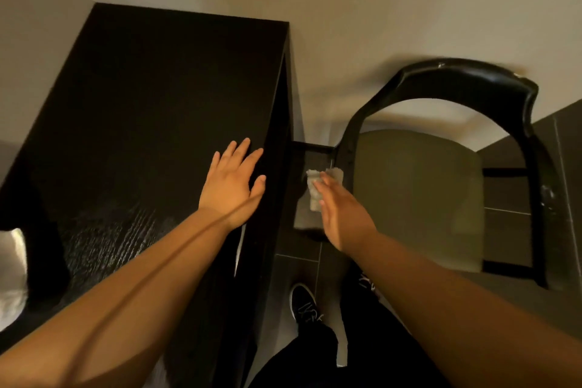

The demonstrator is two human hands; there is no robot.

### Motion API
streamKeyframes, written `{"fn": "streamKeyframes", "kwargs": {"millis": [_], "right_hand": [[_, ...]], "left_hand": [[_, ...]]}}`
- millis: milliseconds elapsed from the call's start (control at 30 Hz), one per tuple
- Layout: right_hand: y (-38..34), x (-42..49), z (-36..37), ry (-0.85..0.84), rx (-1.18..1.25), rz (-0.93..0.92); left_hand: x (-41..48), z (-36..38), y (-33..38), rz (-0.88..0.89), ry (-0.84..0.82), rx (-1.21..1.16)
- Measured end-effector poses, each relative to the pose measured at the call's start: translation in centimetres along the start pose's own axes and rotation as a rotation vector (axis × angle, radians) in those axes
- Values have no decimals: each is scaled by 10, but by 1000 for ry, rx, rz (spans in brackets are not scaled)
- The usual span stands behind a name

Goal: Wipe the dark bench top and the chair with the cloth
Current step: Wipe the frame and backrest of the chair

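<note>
The dark bench top [151,98] fills the left half of the view, with a wood grain that shines near me. My left hand [233,181] lies flat on it near its right edge, fingers spread, holding nothing. To the right stands the chair [466,82], black frame with a curved back and an olive seat [419,192]. My right hand [341,214] hangs in the gap between bench and chair, near the chair's left post. A small pale grey cloth [316,187] is under its fingers.
Dark floor tiles [510,217] run under the chair and between it and the bench. Beige walls stand behind both. My legs and a black shoe [304,302] are at the bottom. Something white [12,261] lies at the bench's left edge.
</note>
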State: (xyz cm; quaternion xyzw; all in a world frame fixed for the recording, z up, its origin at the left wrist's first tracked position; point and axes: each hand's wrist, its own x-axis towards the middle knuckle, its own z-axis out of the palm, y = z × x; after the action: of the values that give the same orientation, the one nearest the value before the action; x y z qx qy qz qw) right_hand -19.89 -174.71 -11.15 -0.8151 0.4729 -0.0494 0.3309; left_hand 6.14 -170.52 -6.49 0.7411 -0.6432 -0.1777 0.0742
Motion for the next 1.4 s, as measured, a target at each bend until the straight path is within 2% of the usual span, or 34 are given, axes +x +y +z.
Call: {"fn": "streamKeyframes", "kwargs": {"millis": [100, 200, 267, 400, 600, 800, 933, 1033, 1100, 1267, 1400], "right_hand": [[33, -32, 18, -181, -178, 74], [50, -41, 29, -165, -94, 273], [56, -48, 41, -166, -69, 305], [58, -61, 71, -160, -57, 262], [66, -51, 80, -119, -185, 168], [73, -23, 75, -250, -260, 224], [68, -64, 89, -318, -322, 114], [74, -52, 81, -368, -320, 152], [72, -32, 71, -339, -374, 156], [67, -3, 56, -320, -322, 218], [65, -54, 83, -326, -375, 61]], "left_hand": [[17, -5, 3, 48, -6, 37], [32, 3, 10, 119, -24, 107], [34, 9, 12, 146, -3, 139], [28, 17, 15, 163, 41, 170], [17, 24, 29, 27, -22, 204], [19, 24, 30, 36, -11, 193], [21, 24, 28, 48, -15, 205], [21, 26, 29, 51, 6, 215], [20, 26, 29, 56, 14, 223], [21, 25, 28, 53, 15, 211], [20, 26, 30, 33, 40, 208]]}}
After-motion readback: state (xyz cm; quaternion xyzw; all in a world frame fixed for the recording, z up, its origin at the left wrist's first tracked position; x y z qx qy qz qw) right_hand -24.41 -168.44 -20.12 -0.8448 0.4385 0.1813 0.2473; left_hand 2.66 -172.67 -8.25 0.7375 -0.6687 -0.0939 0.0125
